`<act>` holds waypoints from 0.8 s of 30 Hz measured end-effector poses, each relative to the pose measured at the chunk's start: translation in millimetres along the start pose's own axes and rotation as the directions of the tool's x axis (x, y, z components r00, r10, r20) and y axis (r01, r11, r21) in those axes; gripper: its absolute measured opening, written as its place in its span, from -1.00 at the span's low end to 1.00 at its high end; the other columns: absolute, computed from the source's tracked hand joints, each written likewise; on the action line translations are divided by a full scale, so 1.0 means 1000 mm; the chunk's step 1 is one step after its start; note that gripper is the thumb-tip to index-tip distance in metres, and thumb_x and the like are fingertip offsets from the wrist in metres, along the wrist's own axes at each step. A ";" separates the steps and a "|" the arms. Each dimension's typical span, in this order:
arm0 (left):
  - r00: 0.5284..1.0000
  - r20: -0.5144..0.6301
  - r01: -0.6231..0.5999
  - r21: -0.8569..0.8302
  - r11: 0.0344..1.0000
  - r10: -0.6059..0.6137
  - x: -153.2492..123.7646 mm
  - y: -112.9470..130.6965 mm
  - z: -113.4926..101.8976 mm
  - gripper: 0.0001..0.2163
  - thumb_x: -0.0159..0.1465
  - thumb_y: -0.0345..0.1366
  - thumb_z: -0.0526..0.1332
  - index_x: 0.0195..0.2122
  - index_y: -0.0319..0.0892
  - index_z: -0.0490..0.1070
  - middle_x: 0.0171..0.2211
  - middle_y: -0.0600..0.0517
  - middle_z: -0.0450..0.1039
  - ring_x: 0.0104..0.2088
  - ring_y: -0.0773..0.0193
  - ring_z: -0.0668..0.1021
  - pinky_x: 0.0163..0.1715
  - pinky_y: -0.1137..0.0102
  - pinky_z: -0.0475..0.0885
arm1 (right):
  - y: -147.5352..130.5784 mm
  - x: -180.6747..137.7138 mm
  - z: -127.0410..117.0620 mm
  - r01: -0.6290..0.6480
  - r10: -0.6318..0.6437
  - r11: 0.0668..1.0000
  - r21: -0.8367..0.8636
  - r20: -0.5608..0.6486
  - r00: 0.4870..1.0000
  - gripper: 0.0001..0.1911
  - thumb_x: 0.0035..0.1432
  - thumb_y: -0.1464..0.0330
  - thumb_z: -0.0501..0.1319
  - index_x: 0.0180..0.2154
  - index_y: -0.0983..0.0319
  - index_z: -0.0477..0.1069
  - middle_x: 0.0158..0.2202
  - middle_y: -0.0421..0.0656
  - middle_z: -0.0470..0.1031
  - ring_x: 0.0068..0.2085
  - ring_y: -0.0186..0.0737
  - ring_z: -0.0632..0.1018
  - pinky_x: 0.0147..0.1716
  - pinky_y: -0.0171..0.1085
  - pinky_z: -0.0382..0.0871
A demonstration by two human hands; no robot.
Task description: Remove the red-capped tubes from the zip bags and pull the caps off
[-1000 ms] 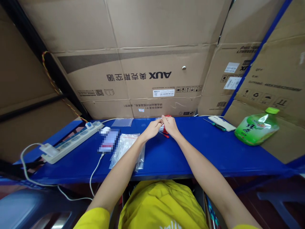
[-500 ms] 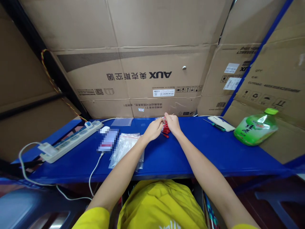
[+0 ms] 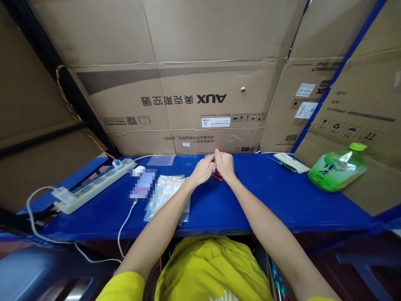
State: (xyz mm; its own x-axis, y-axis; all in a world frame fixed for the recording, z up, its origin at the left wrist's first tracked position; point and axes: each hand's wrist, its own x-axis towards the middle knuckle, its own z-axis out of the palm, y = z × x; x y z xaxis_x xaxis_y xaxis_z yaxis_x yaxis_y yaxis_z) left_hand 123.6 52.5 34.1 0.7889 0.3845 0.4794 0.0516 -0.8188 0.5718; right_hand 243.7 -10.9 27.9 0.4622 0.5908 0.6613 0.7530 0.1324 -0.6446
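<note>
My left hand (image 3: 203, 169) and my right hand (image 3: 224, 164) meet over the blue tabletop, near its back edge. Both are closed around a bundle of thin, pen-like sticks with red ends (image 3: 218, 177). Several red ends stick out between the hands toward me, and a bit of red shows beyond my right fingers. The fingers hide most of the bundle, so the exact kind is unclear. Left of my left forearm lies a pile of clear zip bags (image 3: 166, 194), partly covered by that arm.
A single clear bag (image 3: 161, 160) lies at the back. To the left are a phone (image 3: 143, 184) on a cable and a white power strip (image 3: 94, 186). A green-handled screwdriver (image 3: 287, 167), a white flat object (image 3: 291, 162) and a green bottle (image 3: 337, 168) stand right. Cardboard (image 3: 188, 83) walls the back.
My right hand has turned and closed further over the bundle, covering more of the red ends. Both hands stay at nearly the same spot.
</note>
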 end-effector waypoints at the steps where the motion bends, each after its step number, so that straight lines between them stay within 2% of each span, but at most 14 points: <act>1: 1.000 -0.008 -0.002 0.000 1.000 0.002 0.000 0.000 0.000 -0.68 0.35 -0.45 -0.07 0.02 -0.19 0.39 0.05 -0.15 0.54 0.01 0.07 0.57 0.05 0.23 0.42 | 0.000 0.000 0.001 -0.003 0.003 1.000 0.003 -0.003 1.000 -0.31 0.44 0.00 -0.12 -0.64 0.18 0.31 -0.60 -0.09 0.48 -0.53 -0.23 0.45 -0.40 -0.26 0.20; 6: 0.997 -0.072 -0.015 0.095 0.995 0.022 -0.003 0.003 0.003 -0.78 0.41 -0.40 -0.04 -0.12 -0.17 0.38 -0.10 -0.13 0.54 -0.06 0.10 0.57 0.00 0.24 0.43 | 0.006 0.005 -0.001 -0.099 0.104 0.993 0.065 -0.080 0.991 -0.34 0.40 -0.01 -0.08 -0.67 0.16 0.18 -0.67 -0.15 0.36 -0.57 -0.25 0.35 -0.46 -0.25 0.13; 9: 0.993 -0.113 -0.012 0.138 0.990 0.028 -0.005 0.005 0.005 -0.80 0.48 -0.31 -0.05 -0.09 -0.14 0.36 -0.12 -0.09 0.52 -0.08 0.13 0.57 -0.04 0.27 0.43 | 0.013 0.008 -0.001 -0.177 0.195 0.974 0.142 -0.122 0.973 -0.37 0.36 -0.02 -0.01 -0.68 0.16 0.15 -0.69 -0.18 0.30 -0.58 -0.26 0.30 -0.49 -0.25 0.12; 13: 0.989 -0.141 -0.024 0.149 0.989 0.045 -0.006 0.006 0.003 -0.79 0.52 -0.21 -0.06 -0.05 -0.11 0.33 -0.15 -0.06 0.51 -0.15 0.17 0.56 -0.11 0.31 0.41 | 0.016 0.009 -0.001 -0.250 0.286 0.934 0.255 -0.115 0.951 -0.37 0.33 -0.07 0.03 -0.66 0.16 0.18 -0.70 -0.21 0.28 -0.58 -0.27 0.29 -0.51 -0.27 0.15; 15: 0.989 -0.131 -0.051 0.119 0.992 0.067 -0.006 0.006 0.001 -0.77 0.53 -0.20 -0.07 -0.08 -0.12 0.33 -0.17 -0.05 0.50 -0.16 0.18 0.55 -0.11 0.32 0.40 | 0.014 0.009 -0.003 -0.201 0.234 0.935 0.291 -0.086 0.968 -0.37 0.31 -0.09 0.06 -0.65 0.17 0.19 -0.68 -0.23 0.27 -0.56 -0.29 0.28 -0.49 -0.28 0.16; 18: 0.991 -0.108 -0.072 0.040 0.997 0.076 -0.004 0.006 0.000 -0.76 0.52 -0.22 -0.08 -0.17 -0.14 0.32 -0.23 -0.05 0.48 -0.21 0.20 0.52 -0.12 0.33 0.39 | 0.010 0.008 -0.009 -0.058 0.071 0.958 0.281 -0.037 0.997 -0.38 0.32 -0.08 0.08 -0.62 0.19 0.26 -0.63 -0.24 0.32 -0.52 -0.30 0.32 -0.44 -0.30 0.18; 20: 0.994 -0.094 -0.055 -0.007 0.998 0.054 -0.004 0.006 -0.001 -0.78 0.49 -0.27 -0.07 -0.23 -0.15 0.30 -0.27 -0.03 0.45 -0.25 0.21 0.49 -0.14 0.33 0.38 | 0.009 0.007 -0.012 0.013 -0.011 0.969 0.246 -0.008 1.000 -0.38 0.35 -0.06 0.06 -0.61 0.20 0.30 -0.62 -0.23 0.35 -0.52 -0.30 0.35 -0.42 -0.30 0.20; 24: 0.998 -0.066 0.013 -0.061 0.998 -0.017 -0.002 0.006 0.000 -0.83 0.40 -0.38 -0.05 -0.28 -0.16 0.29 -0.29 -0.02 0.45 -0.28 0.22 0.47 -0.13 0.31 0.39 | 0.009 0.004 -0.012 0.081 -0.088 0.986 0.143 0.046 0.995 -0.36 0.42 -0.01 -0.02 -0.60 0.20 0.38 -0.61 -0.19 0.44 -0.53 -0.29 0.43 -0.40 -0.29 0.21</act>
State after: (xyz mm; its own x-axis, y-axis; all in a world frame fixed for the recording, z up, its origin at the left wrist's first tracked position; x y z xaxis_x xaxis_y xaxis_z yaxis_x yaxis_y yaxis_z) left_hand 122.4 46.6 36.2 0.7459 0.4252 0.5126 0.0243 -0.7865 0.6171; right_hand 258.2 -17.1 29.0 0.3721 0.6127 0.6973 0.7130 0.2923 -0.6373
